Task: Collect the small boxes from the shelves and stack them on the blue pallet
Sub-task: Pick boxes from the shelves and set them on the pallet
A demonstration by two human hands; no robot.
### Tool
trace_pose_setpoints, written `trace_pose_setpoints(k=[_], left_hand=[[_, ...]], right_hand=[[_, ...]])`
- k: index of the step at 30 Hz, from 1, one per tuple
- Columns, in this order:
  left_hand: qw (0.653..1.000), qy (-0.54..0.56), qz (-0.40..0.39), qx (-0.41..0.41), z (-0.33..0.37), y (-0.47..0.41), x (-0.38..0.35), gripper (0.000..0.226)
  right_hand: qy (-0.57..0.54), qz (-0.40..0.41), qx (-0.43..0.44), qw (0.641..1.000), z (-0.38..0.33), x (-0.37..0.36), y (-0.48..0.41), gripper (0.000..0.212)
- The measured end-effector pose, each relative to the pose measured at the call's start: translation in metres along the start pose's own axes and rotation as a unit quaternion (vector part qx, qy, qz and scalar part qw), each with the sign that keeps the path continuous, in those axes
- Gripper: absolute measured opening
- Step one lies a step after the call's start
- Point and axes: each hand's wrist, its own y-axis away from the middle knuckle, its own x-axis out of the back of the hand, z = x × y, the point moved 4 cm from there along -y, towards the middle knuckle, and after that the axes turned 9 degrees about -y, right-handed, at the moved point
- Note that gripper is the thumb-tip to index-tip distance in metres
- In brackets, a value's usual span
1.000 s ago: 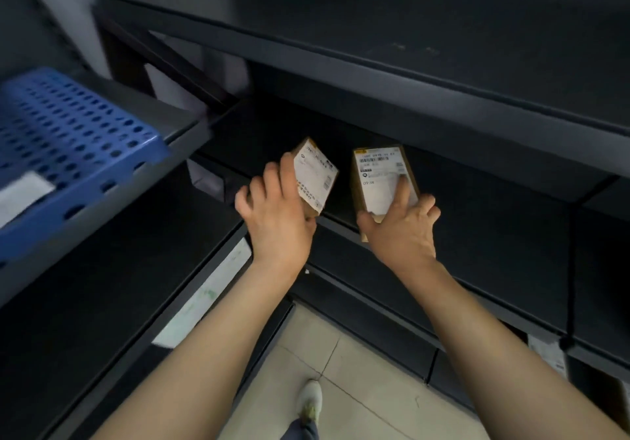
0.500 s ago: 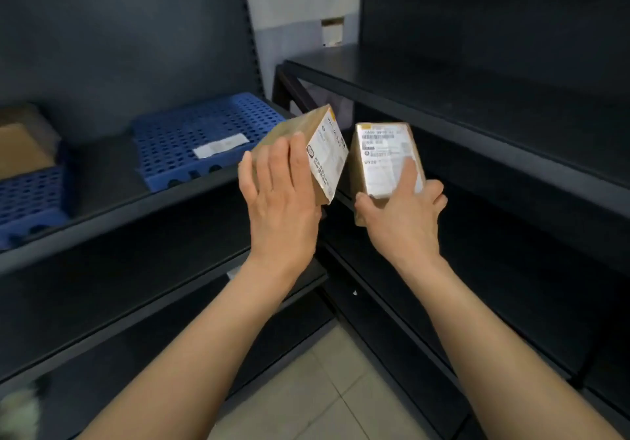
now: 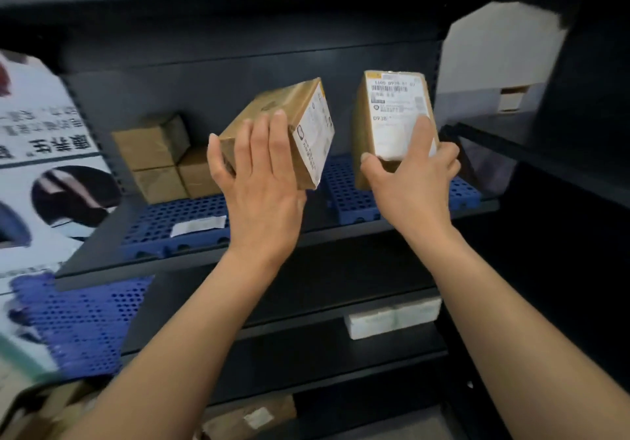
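Gripping one box per hand, open gap between them: left hand (image 3: 262,184) curls round the tilted box (image 3: 283,126), right hand (image 3: 412,180) round the upright box (image 3: 392,115), blue pallet (image 3: 191,214) just beyond, stacked boxes (image 3: 160,156) further left.

1. A stack of brown cardboard boxes (image 3: 160,156) fills the back left corner of the left blue perforated plastic pallet (image 3: 191,214) on the dark metal shelf (image 3: 102,269). The pallet's front and right part lie bare, save a flat white label (image 3: 199,225).
2. The left hand (image 3: 262,187), gripping a tilted brown cardboard box (image 3: 279,122), and the right hand (image 3: 412,184), gripping an upright brown cardboard box (image 3: 392,112), hang before the shelf opening, with open air between the boxes.
3. Bare surface shows on the right blue perforated plastic pallet (image 3: 344,187) between the hands.
4. A dark side shelf (image 3: 545,167) juts in just beside the right hand.
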Motion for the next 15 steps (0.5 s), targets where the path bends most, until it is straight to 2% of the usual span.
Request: trace_pose_setpoints(k=[4,8,11,15], left_hand=[[0.998,-0.055,-0.037,0.018,-0.071,-0.013,-0.031,0.092],[0.986,-0.132,-0.104,-0.008,-0.124,-0.022,-0.070,0.093],[0.980,-0.158,-0.120,-0.024,-0.150,-0.031,-0.096,0.090],[0.978,-0.166,-0.125,-0.031,-0.166,-0.043,-0.124,0.092]], right_hand=[[-0.047,-0.035,-0.006,0.998,-0.034,-0.066,-0.016,0.077],[-0.089,-0.065,-0.028,0.994,-0.056,-0.121,-0.030,0.078],[-0.151,-0.096,-0.089,0.980,-0.060,-0.153,-0.044,0.078],[-0.247,-0.129,-0.204,0.939,-0.053,-0.183,-0.065,0.078]])
